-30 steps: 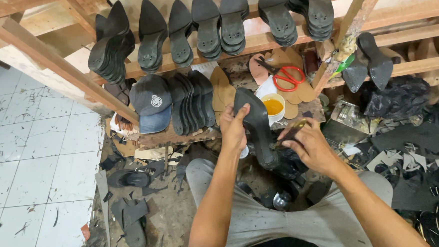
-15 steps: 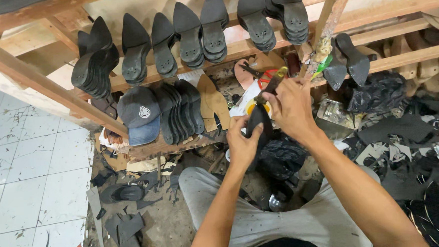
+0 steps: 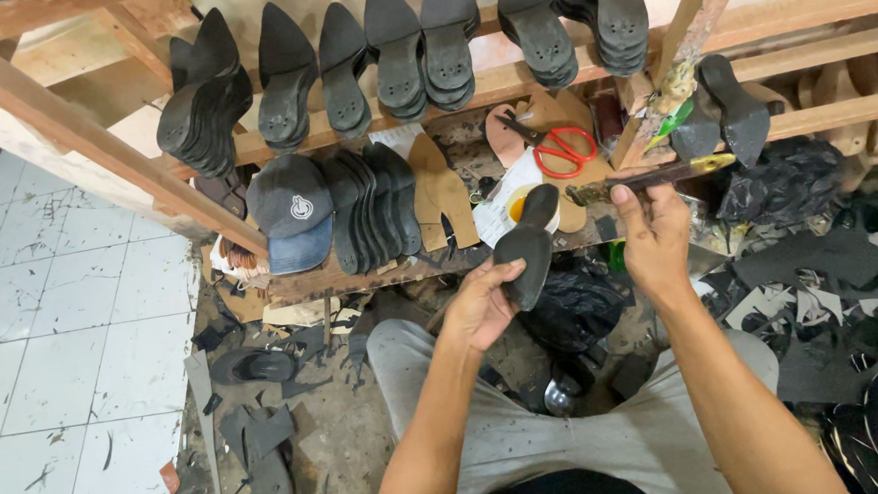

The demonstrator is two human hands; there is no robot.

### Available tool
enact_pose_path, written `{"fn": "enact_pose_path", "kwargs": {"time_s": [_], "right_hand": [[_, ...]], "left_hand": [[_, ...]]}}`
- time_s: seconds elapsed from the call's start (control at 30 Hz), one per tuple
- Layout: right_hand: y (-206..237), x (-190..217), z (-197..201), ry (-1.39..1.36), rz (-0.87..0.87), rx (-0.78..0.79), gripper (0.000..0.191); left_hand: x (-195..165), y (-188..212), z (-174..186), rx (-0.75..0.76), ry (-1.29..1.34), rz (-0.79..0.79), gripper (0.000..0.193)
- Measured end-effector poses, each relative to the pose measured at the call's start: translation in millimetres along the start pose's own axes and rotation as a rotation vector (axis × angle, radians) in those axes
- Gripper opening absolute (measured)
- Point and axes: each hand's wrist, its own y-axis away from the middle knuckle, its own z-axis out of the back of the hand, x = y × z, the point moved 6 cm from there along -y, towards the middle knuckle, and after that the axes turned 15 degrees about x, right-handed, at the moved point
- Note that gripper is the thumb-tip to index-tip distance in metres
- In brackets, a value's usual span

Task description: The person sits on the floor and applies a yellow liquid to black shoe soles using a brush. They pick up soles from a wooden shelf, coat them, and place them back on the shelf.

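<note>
The left hand grips a black shoe sole by its lower end, fingers wrapped around it. It stands nearly upright before the workbench — long axis leaning up and slightly right. The right hand is closed on a brush lying almost level. This looks like the coating step — next the brush must meet the sole.

Black shoe sole. Red-handled scissors. Dark grey cap with white emblem, blue brim. Tan insoles. Grey shorts. White speckled floor tiles.
</note>
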Motion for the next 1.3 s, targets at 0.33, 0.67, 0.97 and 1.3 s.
{"fn": "enact_pose_path", "kwargs": {"time_s": [0.33, 0.67, 0.97, 1.3], "right_hand": [[-14, -9, -26, 0.142, -0.003, 0.324, 0.017], [37, 35, -48, 0.299, 0.266, 0.169, 0.013], [46, 52, -52, 0.390, 0.302, 0.181, 0.012], [-34, -70, -39, 0.222, -0.177, 0.141, 0.023]], "left_hand": [[-4, -11, -15, -0.013, -0.179, -0.145, 0.042], [-16, -20, -6, -0.239, -0.110, -0.355, 0.039], [-28, -12, -3, -0.303, -0.167, -0.383, 0.037], [-35, 30, 40, -0.318, -0.556, -0.322, 0.046]]}}
